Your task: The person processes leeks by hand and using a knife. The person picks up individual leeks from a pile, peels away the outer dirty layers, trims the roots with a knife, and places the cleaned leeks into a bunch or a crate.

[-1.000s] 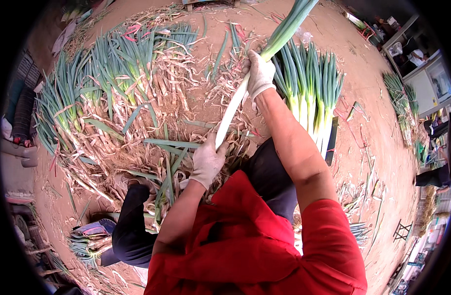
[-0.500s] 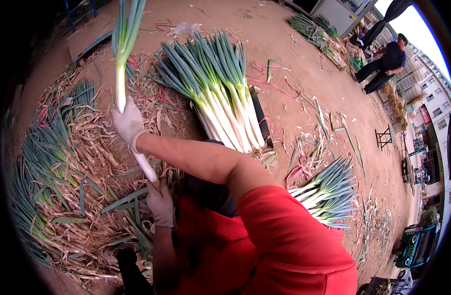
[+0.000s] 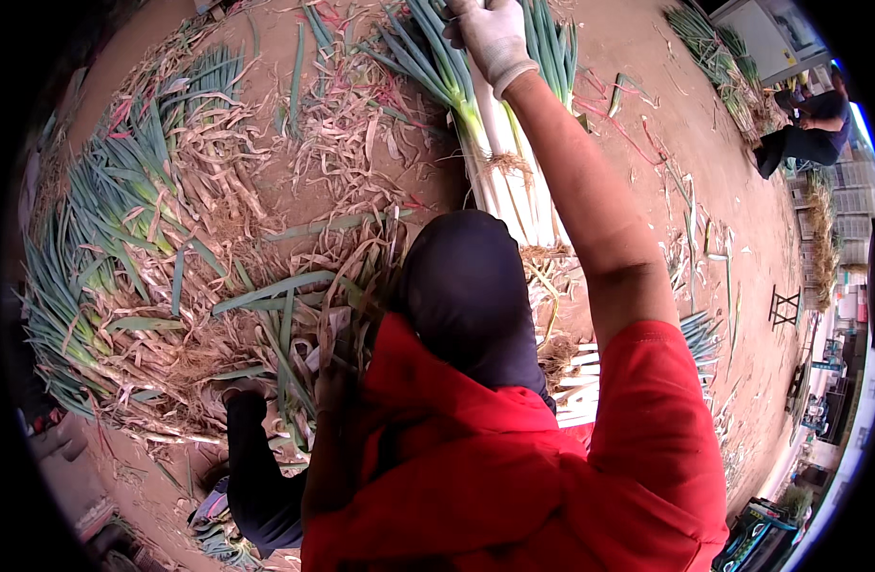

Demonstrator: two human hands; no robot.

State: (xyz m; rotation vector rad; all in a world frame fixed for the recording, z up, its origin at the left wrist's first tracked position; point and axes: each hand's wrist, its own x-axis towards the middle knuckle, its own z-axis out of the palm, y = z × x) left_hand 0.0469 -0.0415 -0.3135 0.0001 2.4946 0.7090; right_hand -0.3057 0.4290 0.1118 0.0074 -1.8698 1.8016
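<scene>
My right hand (image 3: pixel 490 40), in a pale glove, reaches far out to the top edge with its fingers closed round a long green onion (image 3: pixel 495 119). The onion's root end points back toward me and lies over a bundle of trimmed green onions (image 3: pixel 537 214), white stems near me and green leaves away. Part of this hand is cut off by the picture's edge. My left hand (image 3: pixel 332 348) is low beside my knee, dim among dry leaves (image 3: pixel 361 272); its fingers cannot be made out.
A heap of untrimmed green onions (image 3: pixel 123 267) spreads over the left. More white-stemmed onions (image 3: pixel 580 381) lie right of my dark-clothed knee (image 3: pixel 466 296). Peeled leaves and red ties litter the ground. A person (image 3: pixel 809 129) stands bent at far right, near another onion pile (image 3: pixel 719 67).
My right hand has carried the onion from the left over to the bundle. My left hand has come away from its root end. The view has shifted, and the distant person now bends over.
</scene>
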